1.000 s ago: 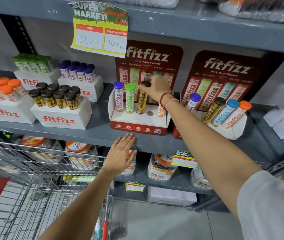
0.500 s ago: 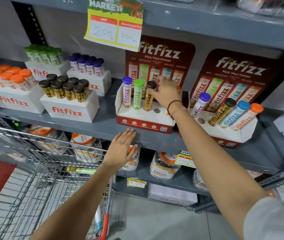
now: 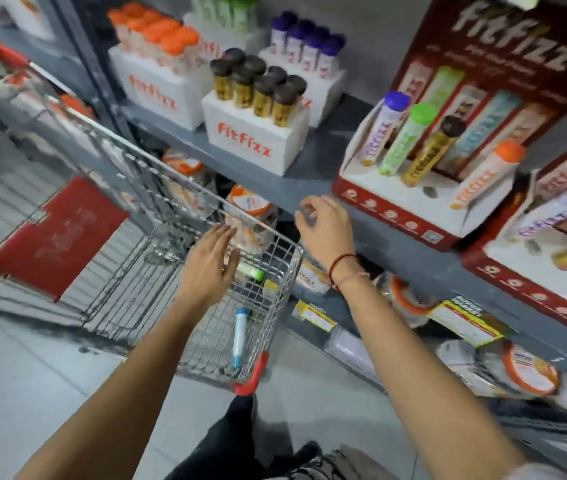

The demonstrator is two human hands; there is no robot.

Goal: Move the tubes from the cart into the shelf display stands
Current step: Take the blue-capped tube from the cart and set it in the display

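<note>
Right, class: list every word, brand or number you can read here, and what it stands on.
"fitfizz": red backboard
"Fitfizz": white box of dark-capped tubes
"fitfizz": orange-capped tube
"fitfizz": purple-capped tube
Yellow shelf tags, backboard small print: too blurred to read.

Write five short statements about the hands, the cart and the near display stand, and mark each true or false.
1. Both hands are empty. True: the left hand and right hand hold nothing.
2. A blue-capped tube lies in the cart. True.
3. The near display stand is full. False: one empty hole shows.
4. The brown-capped tube stands in that stand. True.
5. The right hand grips the cart handle. False: it hovers by the shelf edge.
</note>
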